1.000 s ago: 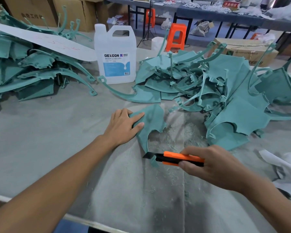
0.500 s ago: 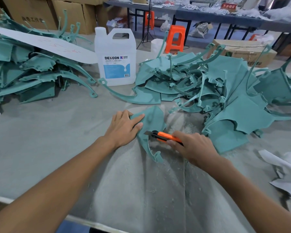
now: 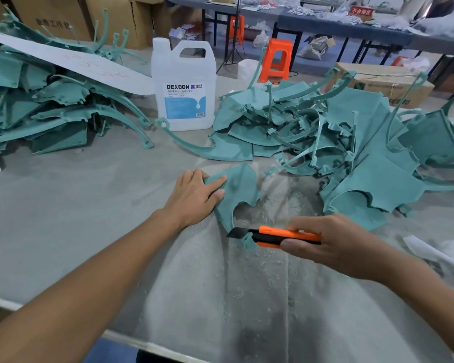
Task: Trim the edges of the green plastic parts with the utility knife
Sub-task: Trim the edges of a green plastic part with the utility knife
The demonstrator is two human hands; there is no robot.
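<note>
A flat green plastic part (image 3: 240, 191) lies on the grey table cover (image 3: 89, 205), its thin leg running toward me. My left hand (image 3: 194, 197) presses flat on the part's left side. My right hand (image 3: 333, 244) grips an orange and black utility knife (image 3: 278, 235), blade out and pointing left. The dark blade tip sits at the near end of the part's leg, beside its small loop.
Piles of green parts lie at the left (image 3: 37, 111) and at the right (image 3: 351, 142). A white DEXCON jug (image 3: 184, 87) stands behind the part. Plastic shavings (image 3: 286, 203) litter the cover. White cloth or paper (image 3: 440, 255) lies at the right edge.
My right hand has drawn the knife toward me along the part's leg, from its upper inner edge down to the near tip. My left hand has stayed pressed on the part.
</note>
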